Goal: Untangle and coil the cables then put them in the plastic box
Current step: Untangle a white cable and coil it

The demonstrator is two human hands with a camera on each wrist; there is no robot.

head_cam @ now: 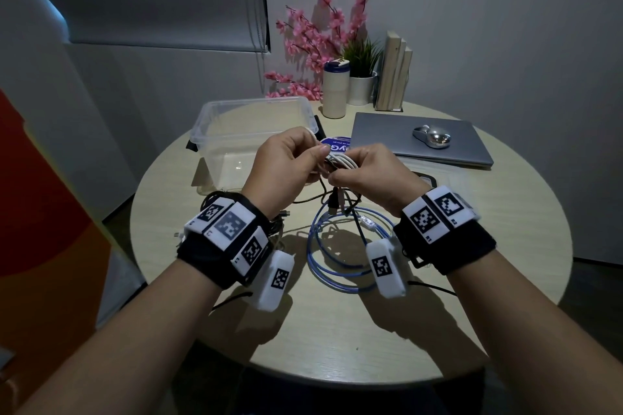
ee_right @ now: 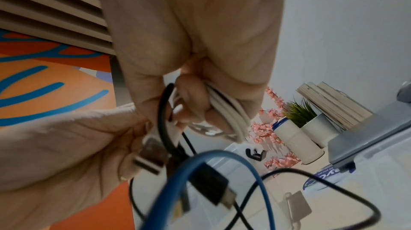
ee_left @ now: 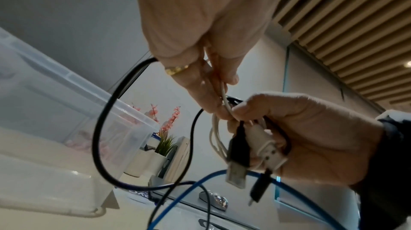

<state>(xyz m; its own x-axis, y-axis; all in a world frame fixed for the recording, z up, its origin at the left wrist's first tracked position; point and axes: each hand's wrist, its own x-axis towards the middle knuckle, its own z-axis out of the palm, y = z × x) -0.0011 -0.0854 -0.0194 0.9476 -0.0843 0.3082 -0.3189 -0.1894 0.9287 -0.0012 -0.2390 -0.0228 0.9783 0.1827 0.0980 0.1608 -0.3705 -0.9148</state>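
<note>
Both hands are clenched on one bundle: the right hand (head_cam: 365, 175) grips the white cable (head_cam: 340, 162) coil, the left hand (head_cam: 286, 163) pinches its strands together with a black cable (ee_left: 104, 128), while below the fingers the blue cable (head_cam: 340, 259) lies loose and, beyond them, the plastic box (head_cam: 209, 121) seems to hold no cable, so most work remains.

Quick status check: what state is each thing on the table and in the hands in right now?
Clear plastic box: open, empty.
White cable: coiled, gripped by both hands.
Blue cable: loose on table.
Grey laptop: closed.
Left hand: gripping.
Right hand: gripping.
</note>
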